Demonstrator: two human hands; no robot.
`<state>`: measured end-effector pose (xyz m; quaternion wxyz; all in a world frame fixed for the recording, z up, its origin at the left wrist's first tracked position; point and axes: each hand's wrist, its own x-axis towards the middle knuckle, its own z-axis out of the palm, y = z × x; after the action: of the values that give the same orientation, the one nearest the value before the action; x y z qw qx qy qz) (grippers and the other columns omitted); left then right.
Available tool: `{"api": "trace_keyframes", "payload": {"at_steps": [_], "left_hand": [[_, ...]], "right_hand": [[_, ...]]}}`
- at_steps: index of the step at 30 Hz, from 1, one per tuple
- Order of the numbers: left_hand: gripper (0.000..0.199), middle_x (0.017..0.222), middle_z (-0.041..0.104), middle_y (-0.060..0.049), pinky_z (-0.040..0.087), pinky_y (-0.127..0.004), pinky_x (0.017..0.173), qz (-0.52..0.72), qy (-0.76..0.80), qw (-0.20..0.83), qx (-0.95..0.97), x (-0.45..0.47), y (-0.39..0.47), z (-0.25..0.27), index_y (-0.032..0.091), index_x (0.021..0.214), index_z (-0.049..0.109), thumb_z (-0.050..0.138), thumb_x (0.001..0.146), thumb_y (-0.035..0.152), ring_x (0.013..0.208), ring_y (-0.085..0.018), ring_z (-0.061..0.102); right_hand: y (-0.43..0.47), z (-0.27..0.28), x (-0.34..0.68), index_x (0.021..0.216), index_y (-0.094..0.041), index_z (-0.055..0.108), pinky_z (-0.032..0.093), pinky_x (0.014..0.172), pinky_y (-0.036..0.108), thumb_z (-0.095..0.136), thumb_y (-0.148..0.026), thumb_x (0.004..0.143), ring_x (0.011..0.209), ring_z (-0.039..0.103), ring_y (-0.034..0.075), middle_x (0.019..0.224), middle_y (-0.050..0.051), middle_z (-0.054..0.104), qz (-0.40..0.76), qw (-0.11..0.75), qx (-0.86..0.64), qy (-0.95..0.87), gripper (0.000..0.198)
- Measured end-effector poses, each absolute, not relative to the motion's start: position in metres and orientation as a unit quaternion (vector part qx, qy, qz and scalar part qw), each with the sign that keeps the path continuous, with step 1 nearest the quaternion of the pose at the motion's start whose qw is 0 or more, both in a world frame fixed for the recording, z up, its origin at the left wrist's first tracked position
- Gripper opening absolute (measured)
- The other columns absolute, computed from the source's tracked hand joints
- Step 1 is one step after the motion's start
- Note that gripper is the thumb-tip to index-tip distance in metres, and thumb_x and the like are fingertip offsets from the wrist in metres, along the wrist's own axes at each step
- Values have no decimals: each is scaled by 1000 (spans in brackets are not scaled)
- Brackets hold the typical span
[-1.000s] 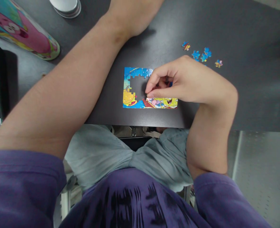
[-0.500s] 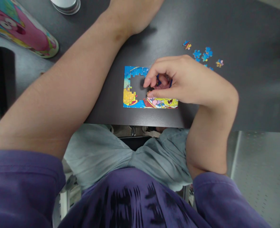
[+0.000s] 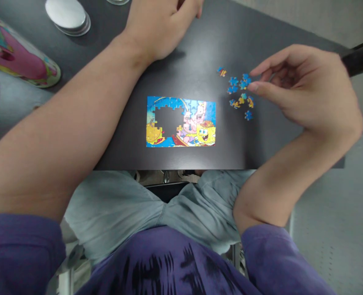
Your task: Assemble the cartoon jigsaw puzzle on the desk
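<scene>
A partly filled jigsaw puzzle (image 3: 206, 132) with cartoon figures lies flat near the table's front edge. A gap in its left-middle part shows the dark tabletop. To its right, several loose puzzle pieces (image 3: 233, 81) are scattered, mostly blue, some with yellow and red. My right hand (image 3: 310, 82) hovers at the right side of these pieces, thumb and forefinger apart, with nothing visible between them. My left hand (image 3: 159, 28) is at the top of the view, beyond the puzzle and away from the pieces. Its fingers are mostly cut off by the frame's edge.
On the left lies a cylindrical container (image 3: 24, 61) with a pink cartoon figure. Behind it is a round silver-topped object (image 3: 67, 16), with another round rim (image 3: 117, 1) at the top edge. A dark bar (image 3: 361, 57) juts in at the right.
My right hand has moved off the puzzle, rightward to the loose pieces. More of the puzzle and pieces shows. The camera view has shifted; my left hand stays near the top.
</scene>
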<state>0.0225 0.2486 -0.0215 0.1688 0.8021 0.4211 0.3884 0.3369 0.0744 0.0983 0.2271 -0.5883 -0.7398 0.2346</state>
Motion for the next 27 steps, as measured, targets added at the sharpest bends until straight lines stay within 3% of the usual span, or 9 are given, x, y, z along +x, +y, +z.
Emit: {"api": "trace_keyframes", "payload": {"at_steps": [2, 4, 8, 12, 15, 19, 22, 27], "left_hand": [[67, 83, 69, -7, 38, -58, 90, 418, 369, 144, 818, 27, 244, -17, 34, 98, 94, 47, 127, 72, 82, -27, 59], [57, 79, 54, -6, 31, -55, 90, 459, 373, 125, 796, 29, 239, -14, 30, 89, 88, 53, 120, 62, 78, -27, 48], [48, 71, 42, -2, 30, -52, 90, 450, 394, 152, 787, 27, 224, -8, 28, 89, 85, 57, 112, 59, 72, -24, 39], [52, 75, 46, -2, 34, -51, 92, 430, 425, 153, 781, 25, 213, -2, 26, 97, 91, 54, 114, 59, 79, -24, 44], [60, 76, 49, -3, 36, -50, 91, 418, 436, 151, 783, 25, 211, -1, 23, 103, 95, 52, 115, 63, 77, -23, 45], [67, 69, 45, -1, 35, -47, 82, 443, 420, 119, 783, 27, 216, -6, 22, 95, 93, 52, 114, 73, 66, -20, 40], [64, 67, 46, 0, 33, -45, 81, 450, 410, 118, 785, 27, 220, -9, 22, 94, 93, 54, 112, 69, 66, -20, 42], [66, 67, 46, 0, 33, -44, 79, 453, 407, 115, 785, 26, 221, -9, 24, 95, 93, 55, 114, 74, 65, -20, 42]], "right_hand": [[77, 94, 358, 100, -31, 81, 43, 85, 49, 107, -60, 97, 84, 58, 25, 97, 8, 77, 229, 232, -612, -721, 39], [80, 86, 380, 104, -34, 81, 47, 88, 51, 102, -54, 101, 88, 61, 28, 104, 10, 82, 228, 214, -636, -705, 29], [81, 66, 417, 107, -33, 84, 54, 88, 51, 94, -55, 99, 88, 63, 28, 100, 6, 85, 209, 230, -647, -696, 26], [77, 44, 432, 122, -34, 87, 57, 85, 47, 94, -59, 103, 90, 63, 26, 108, 4, 85, 256, 198, -637, -700, 32], [79, 28, 437, 133, -30, 87, 56, 81, 43, 96, -55, 101, 85, 64, 23, 115, 5, 81, 246, 224, -631, -701, 41], [85, 15, 441, 122, -28, 91, 57, 79, 40, 104, -43, 98, 82, 59, 19, 118, 5, 78, 241, 265, -615, -703, 31], [87, 14, 439, 112, -26, 90, 56, 80, 39, 101, -34, 100, 78, 54, 17, 107, 3, 73, 267, 267, -603, -703, 19], [84, 18, 434, 109, -27, 87, 53, 78, 39, 100, -33, 95, 77, 54, 18, 98, 0, 70, 282, 271, -602, -696, 20]]}}
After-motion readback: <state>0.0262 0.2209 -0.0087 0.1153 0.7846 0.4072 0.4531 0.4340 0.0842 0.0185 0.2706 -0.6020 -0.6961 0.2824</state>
